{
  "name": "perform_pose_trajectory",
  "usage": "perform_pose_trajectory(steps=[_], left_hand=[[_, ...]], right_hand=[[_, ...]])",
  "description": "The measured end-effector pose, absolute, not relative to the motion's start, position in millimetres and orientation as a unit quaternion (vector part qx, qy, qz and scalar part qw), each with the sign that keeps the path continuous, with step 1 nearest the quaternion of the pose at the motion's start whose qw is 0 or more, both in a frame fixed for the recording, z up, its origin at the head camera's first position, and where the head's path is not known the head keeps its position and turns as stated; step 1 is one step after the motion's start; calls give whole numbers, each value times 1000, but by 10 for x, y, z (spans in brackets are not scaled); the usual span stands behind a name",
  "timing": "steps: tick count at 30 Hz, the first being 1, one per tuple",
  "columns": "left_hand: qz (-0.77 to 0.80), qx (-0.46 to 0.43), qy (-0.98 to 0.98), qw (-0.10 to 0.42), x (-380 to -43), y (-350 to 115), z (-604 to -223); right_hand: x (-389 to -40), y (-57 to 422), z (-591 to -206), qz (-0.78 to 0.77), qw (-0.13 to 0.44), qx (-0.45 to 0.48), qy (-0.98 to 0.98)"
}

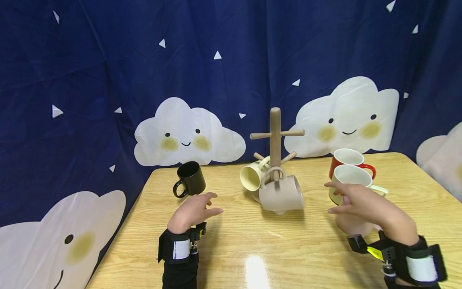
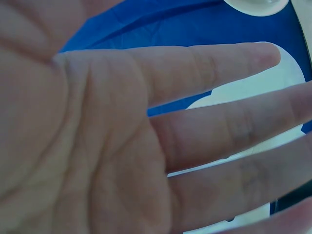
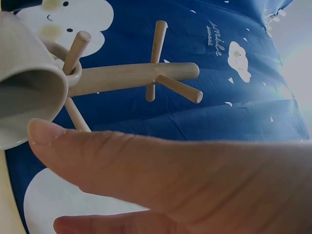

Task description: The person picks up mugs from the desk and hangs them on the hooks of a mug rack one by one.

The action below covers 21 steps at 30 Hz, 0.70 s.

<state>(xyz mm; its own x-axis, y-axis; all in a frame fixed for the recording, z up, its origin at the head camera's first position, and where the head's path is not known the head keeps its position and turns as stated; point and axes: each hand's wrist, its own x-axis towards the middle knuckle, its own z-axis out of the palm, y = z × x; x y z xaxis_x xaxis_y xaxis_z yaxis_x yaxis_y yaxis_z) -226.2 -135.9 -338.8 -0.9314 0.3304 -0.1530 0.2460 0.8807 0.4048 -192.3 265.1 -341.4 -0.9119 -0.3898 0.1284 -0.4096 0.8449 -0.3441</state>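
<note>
The left hand (image 1: 193, 212) hovers left of the frame's centre, just below the black mug (image 1: 192, 178), its grip spread; the left-wrist view shows the fingers straight and apart. The right hand (image 1: 371, 206) is at the lower right, its grip spread as well, with a gap between thumb and fingers — it overlaps the pink mug (image 1: 351, 226) and the cream mug (image 1: 351, 175), and I cannot tell whether it touches either. A red mug (image 1: 348, 156) stands just behind the cream one. Near the middle of the frame rises a wooden rack (image 1: 275, 140), its two upper pegs bare. A beige mug (image 1: 280, 194) hangs tilted on a lower peg, which passes through its handle — the right-wrist view shows this at its left edge. Behind it, slightly left, a pale yellow mug (image 1: 251, 177) is tilted on the rack too. All this is on a light wooden tabletop (image 1: 231, 245), before a dark blue curtain (image 1: 238, 32) printed with smiling clouds.
</note>
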Motion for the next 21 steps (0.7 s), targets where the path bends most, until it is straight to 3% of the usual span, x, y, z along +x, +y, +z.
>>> perform_pose_trajectory(steps=[21], left_hand=[[194,155,963,109,-2243,-1342,-3375]], right_hand=[[-1931,2528,-3371,159,74,196,-965]])
